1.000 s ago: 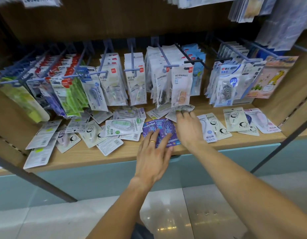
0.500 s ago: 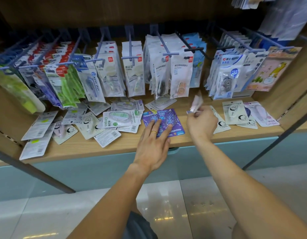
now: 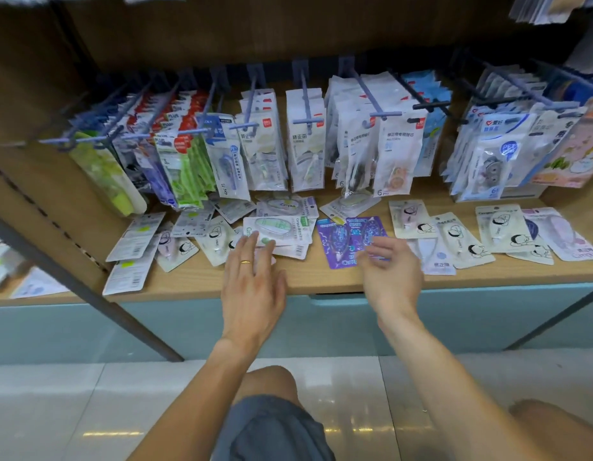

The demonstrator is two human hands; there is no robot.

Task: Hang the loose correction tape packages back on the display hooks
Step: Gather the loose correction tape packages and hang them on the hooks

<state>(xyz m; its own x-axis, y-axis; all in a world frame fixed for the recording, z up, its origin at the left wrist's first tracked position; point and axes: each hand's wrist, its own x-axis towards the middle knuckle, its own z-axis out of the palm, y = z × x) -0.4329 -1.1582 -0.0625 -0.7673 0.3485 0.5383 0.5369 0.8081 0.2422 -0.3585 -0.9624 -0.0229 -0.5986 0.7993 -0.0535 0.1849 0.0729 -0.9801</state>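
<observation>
Several loose correction tape packages lie flat on the wooden shelf [image 3: 308, 277]. A green Campus package [image 3: 276, 227] tops a small stack, with two purple packages [image 3: 350, 239] to its right. My left hand [image 3: 253, 287] reaches in palm down with fingers straight, the tips touching the green package's near edge. Over the purple packages' right edge hovers my right hand [image 3: 390, 277], fingers loosely curled, with no package visible in it. Cream packages with cartoon faces [image 3: 454, 237] lie further right. Blue display hooks [image 3: 306, 119] above carry rows of hanging packages [image 3: 305, 151].
A dark metal brace [image 3: 75, 281] slants across the shelf's left front, and another [image 3: 554, 314] crosses at the right. More loose packages [image 3: 135, 234] lie at the left end. A pale blue panel [image 3: 155, 327] runs under the shelf. My knees show below.
My right hand held a white package up half a second ago; now it is lower, over the purple packages, with no package visible. My left hand slid left from the purple packages to the green one.
</observation>
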